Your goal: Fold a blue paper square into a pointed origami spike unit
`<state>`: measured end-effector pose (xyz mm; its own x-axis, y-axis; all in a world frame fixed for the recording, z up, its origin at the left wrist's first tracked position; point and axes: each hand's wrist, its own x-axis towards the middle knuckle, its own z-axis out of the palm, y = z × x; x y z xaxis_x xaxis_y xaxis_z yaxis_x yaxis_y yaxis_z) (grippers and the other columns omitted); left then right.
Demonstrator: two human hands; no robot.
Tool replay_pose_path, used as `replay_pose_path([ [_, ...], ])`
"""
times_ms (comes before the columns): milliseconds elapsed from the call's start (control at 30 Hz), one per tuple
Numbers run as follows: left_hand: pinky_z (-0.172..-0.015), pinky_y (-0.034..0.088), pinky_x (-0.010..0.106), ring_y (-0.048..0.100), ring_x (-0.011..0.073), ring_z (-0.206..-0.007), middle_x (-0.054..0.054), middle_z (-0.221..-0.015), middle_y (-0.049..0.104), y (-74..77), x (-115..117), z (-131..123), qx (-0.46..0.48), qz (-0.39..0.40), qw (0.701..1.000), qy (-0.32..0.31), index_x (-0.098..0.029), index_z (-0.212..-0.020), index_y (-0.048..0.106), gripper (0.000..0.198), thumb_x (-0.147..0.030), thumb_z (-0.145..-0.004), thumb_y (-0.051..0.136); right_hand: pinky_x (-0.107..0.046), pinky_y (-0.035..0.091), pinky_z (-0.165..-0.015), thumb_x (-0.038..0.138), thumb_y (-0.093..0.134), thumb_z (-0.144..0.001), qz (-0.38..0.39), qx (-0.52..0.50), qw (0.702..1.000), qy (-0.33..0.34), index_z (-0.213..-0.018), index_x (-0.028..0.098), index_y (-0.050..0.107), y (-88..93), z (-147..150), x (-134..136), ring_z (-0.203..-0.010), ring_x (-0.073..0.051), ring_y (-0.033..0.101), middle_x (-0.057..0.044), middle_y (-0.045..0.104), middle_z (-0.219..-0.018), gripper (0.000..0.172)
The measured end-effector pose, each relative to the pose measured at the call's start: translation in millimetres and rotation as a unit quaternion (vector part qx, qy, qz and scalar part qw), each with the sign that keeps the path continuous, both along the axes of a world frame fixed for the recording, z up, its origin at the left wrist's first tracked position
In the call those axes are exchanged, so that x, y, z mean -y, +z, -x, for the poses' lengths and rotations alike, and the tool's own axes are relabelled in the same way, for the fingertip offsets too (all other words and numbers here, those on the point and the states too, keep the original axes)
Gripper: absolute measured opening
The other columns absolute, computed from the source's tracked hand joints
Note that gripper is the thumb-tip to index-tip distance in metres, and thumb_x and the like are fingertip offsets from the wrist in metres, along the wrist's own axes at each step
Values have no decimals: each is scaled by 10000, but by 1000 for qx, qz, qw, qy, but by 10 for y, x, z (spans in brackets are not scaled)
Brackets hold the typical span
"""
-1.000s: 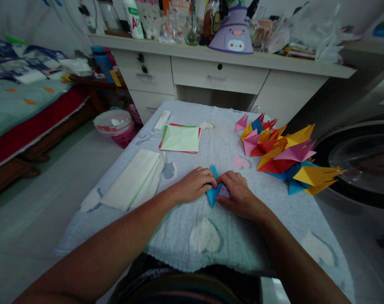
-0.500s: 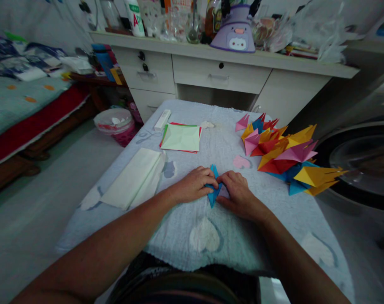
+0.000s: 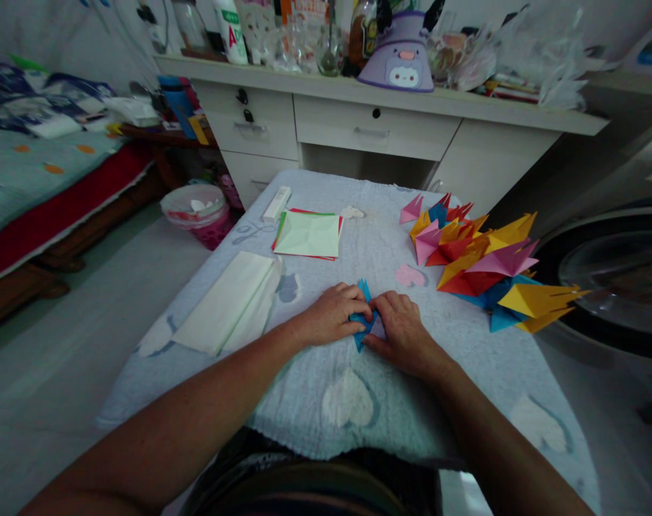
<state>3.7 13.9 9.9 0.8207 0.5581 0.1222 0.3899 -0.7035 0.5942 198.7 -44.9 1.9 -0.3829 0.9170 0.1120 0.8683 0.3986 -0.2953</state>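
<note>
A narrow diamond of blue folded paper (image 3: 360,338) lies on the cloth-covered table in front of me, its points toward and away from me. My left hand (image 3: 332,315) is closed on its left side, with curled fingers over the middle of the paper. From the right, my right hand (image 3: 404,328) pinches the edge, its thumb by the near point and its fingers higher up. My fingers hide part of the folds. To the right stands a cluster of folded paper pieces (image 3: 479,261) in yellow, red, pink and blue.
A stack of square paper sheets (image 3: 307,234) lies beyond my left hand, pale green on top. Left of it are a white folded cloth or tissue (image 3: 229,301) and a small white box (image 3: 277,204). Behind the table stands a drawer cabinet (image 3: 358,129); a bin (image 3: 194,208) is on the floor.
My right thumb has shifted slightly inward over the near end of the blue paper. The left hand has barely moved.
</note>
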Motion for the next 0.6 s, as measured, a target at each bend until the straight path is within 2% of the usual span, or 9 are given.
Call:
replay_pose_path([
  [300,-903,396,361,520,230,-1021,44,-1027,595,-36,4,-12,-9,-24,1000,4,-216,-960,676,144,-273,-828,687,-441,385,-815,692,691,-702,-8,32,999,-12,-1040,190,538,59,71,54,-964,-314,498,-126,556,-1060,623],
  [500,-901,397,380,503,248,-1031,54,-1050,589,-20,14,-11,-14,-8,1000,9,-217,-984,666,226,-317,-790,726,-473,393,-838,818,631,-629,-4,8,1000,9,-1026,189,537,75,53,71,-958,-314,486,-126,537,-1045,750],
  [533,-904,396,382,502,249,-1033,55,-1057,586,-21,15,-9,-15,-8,1000,9,-219,-986,665,235,-322,-785,732,-469,397,-837,820,629,-629,4,1,1000,12,-1034,191,533,87,36,70,-960,-311,483,-120,532,-1049,754],
  [600,-912,394,384,501,251,-1040,57,-1073,582,-23,19,-4,-17,-12,1000,9,-226,-985,661,243,-338,-784,738,-452,401,-838,773,600,-716,25,-17,999,20,-1049,203,526,116,1,62,-966,-295,480,-104,528,-1055,665],
])
